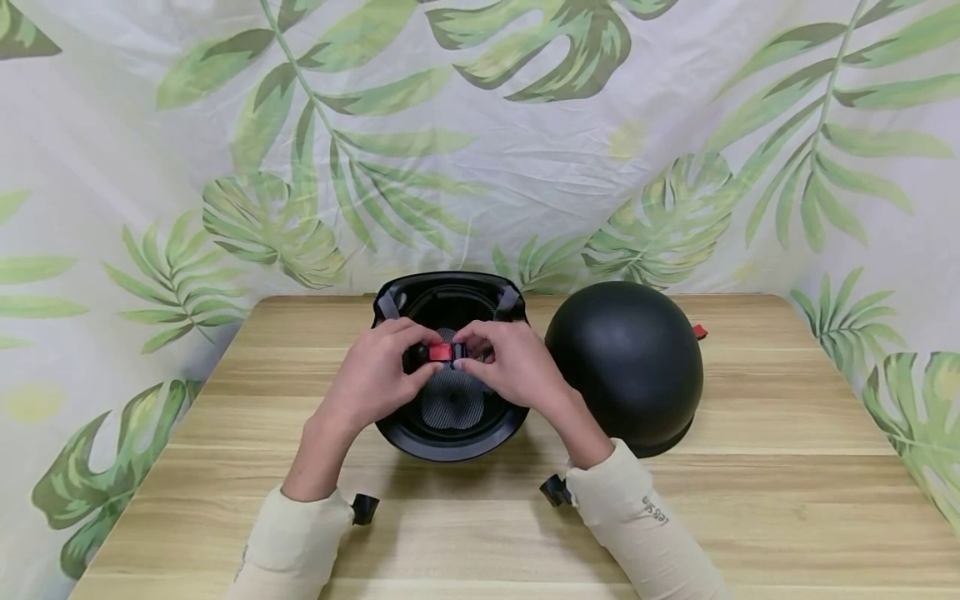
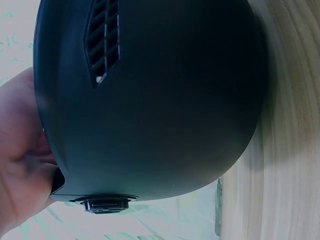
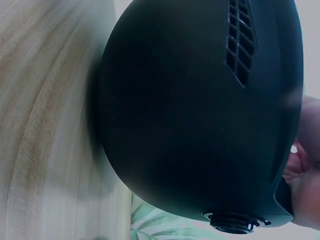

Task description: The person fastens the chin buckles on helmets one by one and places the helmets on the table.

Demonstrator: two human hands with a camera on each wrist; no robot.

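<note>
An upturned black helmet (image 1: 452, 447) rests on the table with its padded inside facing up. Over its opening, my left hand (image 1: 372, 372) pinches the red part of a strap buckle (image 1: 440, 352) between thumb and fingers. From the other side my right hand (image 1: 517, 364) pinches the buckle's black end. The red and black parts sit end to end. In the left wrist view the helmet's shell (image 2: 165, 110) with a slotted vent hides most of the left hand (image 2: 20, 155). The right wrist view likewise shows the shell (image 3: 195, 115) in front of the right hand (image 3: 307, 165).
A second black helmet (image 1: 624, 362) lies dome up to the right, close to my right forearm. A small red piece (image 1: 700, 332) sticks out behind it. Beneath both is a wooden table (image 1: 465, 533), with a leaf-patterned cloth (image 1: 540, 142) hanging along its back edge.
</note>
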